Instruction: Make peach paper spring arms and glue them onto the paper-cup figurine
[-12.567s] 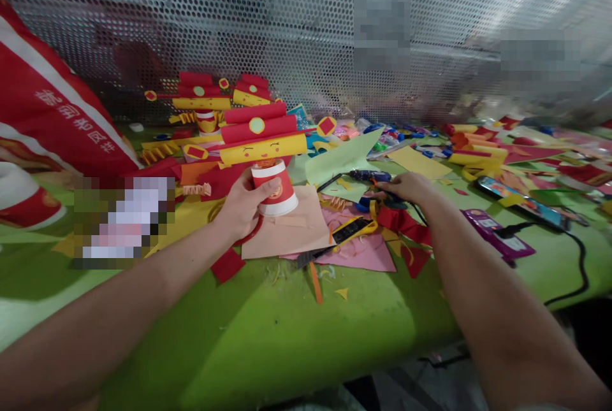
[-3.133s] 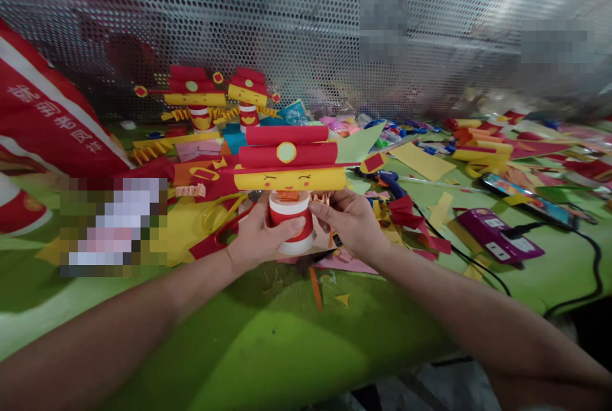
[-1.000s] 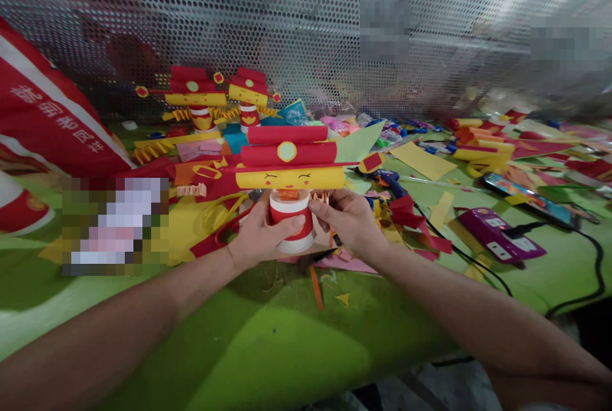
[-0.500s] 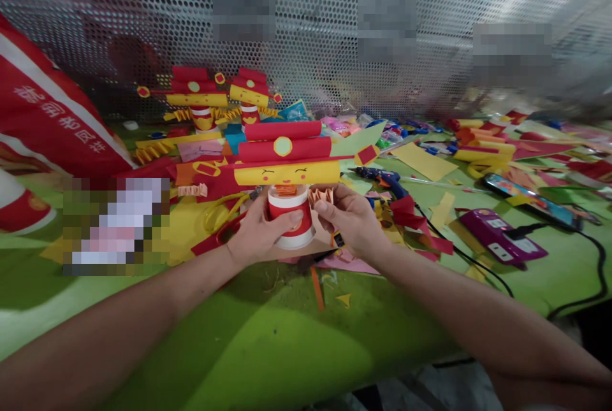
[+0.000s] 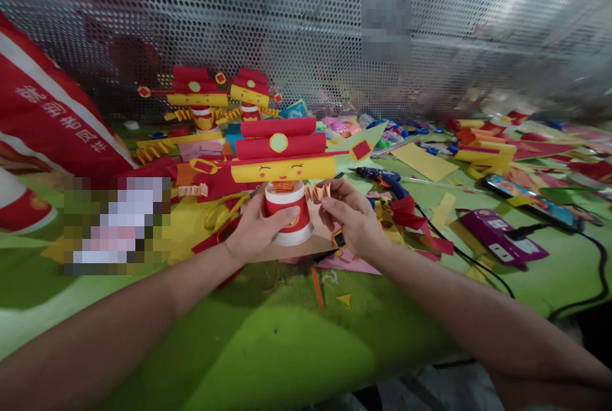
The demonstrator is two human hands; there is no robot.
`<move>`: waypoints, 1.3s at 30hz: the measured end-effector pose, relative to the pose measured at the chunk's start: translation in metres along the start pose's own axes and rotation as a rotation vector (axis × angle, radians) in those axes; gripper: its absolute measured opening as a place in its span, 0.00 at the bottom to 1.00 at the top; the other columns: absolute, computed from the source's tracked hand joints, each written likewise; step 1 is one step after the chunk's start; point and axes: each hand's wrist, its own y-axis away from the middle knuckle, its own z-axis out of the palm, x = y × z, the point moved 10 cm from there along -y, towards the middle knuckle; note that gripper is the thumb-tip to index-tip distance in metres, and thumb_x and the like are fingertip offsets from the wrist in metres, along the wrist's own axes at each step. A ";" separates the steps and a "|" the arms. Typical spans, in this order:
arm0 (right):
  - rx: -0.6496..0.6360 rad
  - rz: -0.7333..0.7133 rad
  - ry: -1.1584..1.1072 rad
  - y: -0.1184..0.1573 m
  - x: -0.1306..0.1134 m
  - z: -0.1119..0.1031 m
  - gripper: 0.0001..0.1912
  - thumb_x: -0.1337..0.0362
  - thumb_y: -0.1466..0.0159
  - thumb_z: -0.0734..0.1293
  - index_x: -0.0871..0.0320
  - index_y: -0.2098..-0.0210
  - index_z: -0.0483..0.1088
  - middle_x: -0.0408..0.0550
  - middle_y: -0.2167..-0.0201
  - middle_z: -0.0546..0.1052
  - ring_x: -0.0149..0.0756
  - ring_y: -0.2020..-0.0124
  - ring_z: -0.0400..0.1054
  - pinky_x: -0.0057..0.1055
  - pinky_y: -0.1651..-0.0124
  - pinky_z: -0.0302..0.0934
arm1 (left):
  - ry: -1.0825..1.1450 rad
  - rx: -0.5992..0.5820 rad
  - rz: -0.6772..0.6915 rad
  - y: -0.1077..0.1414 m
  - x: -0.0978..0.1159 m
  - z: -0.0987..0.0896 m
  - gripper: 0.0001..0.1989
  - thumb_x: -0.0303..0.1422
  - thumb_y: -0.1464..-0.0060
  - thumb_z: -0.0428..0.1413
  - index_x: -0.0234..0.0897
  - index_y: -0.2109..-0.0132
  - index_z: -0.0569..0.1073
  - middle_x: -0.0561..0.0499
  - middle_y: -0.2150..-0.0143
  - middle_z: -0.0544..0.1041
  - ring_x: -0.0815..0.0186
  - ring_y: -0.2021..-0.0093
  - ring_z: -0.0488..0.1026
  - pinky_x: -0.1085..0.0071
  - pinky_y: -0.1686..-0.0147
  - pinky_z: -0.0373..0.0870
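My left hand (image 5: 255,226) is wrapped round a red and white paper cup (image 5: 287,210). On top of the cup sits a paper figure with a yellow smiling face (image 5: 283,170) and a red rolled hat (image 5: 280,137). A pleated orange strip (image 5: 318,192) sticks out from the cup's right side. The fingers of my right hand (image 5: 351,210) pinch the outer end of this strip.
Two finished figures (image 5: 197,99) stand at the back. A blue glue gun (image 5: 382,176), a purple power strip (image 5: 502,236), a phone (image 5: 530,201) and cables lie to the right. Paper scraps cover the green table (image 5: 287,347); a red bag (image 5: 52,99) leans at left.
The cup and figure have shifted slightly left and up. The pleated strip now shows more clearly between the cup and my right fingers.
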 end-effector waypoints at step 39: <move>0.015 0.081 -0.262 -0.002 0.013 0.007 0.12 0.60 0.58 0.76 0.56 0.77 0.71 0.36 0.84 0.70 0.21 0.87 0.58 0.22 0.84 0.55 | -0.042 -0.117 0.033 0.005 0.006 0.015 0.23 0.33 0.60 0.64 0.33 0.55 0.69 0.43 0.56 0.76 0.58 0.59 0.75 0.61 0.57 0.71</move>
